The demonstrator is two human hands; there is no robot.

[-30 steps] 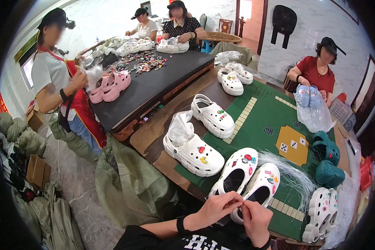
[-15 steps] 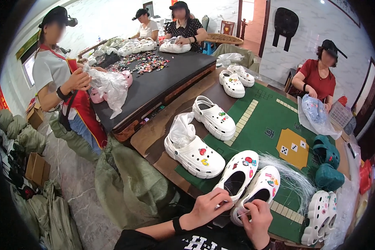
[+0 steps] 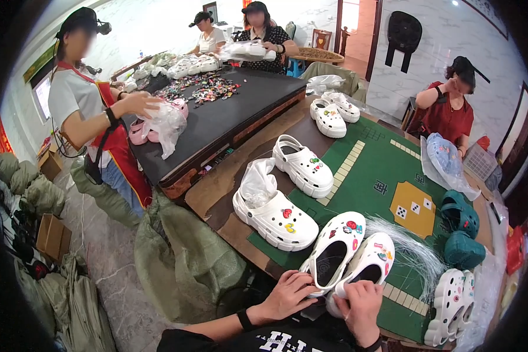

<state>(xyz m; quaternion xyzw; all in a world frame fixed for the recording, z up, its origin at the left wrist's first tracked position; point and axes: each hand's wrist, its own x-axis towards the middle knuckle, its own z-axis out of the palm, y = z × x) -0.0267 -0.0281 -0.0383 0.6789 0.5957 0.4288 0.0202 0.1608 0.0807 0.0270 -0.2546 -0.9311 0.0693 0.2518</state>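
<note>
Two white clogs lie side by side at the table's near edge, toes away from me: a left clog (image 3: 356, 227) and a right clog (image 3: 381, 251), both dotted with colourful charms. My left hand (image 3: 288, 297) is closed at the left clog's heel strap, fingers bent against its rim. Over the heel of the right clog curls my right hand (image 3: 362, 306), its fingertips partly hidden. Whether a thin strand is between my fingers cannot be made out. A bundle of clear plastic strands (image 3: 413, 246) rests just right of the clogs.
More white clogs (image 3: 281, 226) stand to the left, one with plastic film inside. Teal clogs (image 3: 463, 249) and upright white clogs (image 3: 449, 308) are at right. Co-workers stand or sit around the green-topped table (image 3: 364, 158) and the black table (image 3: 217, 129). Green sacks (image 3: 182, 258) slump on the floor.
Both my hands have shifted slightly at the clog heels, and the strand seen between my fingers no longer shows. The far co-worker has lifted wrapped clogs; the one in red raises a hand.
</note>
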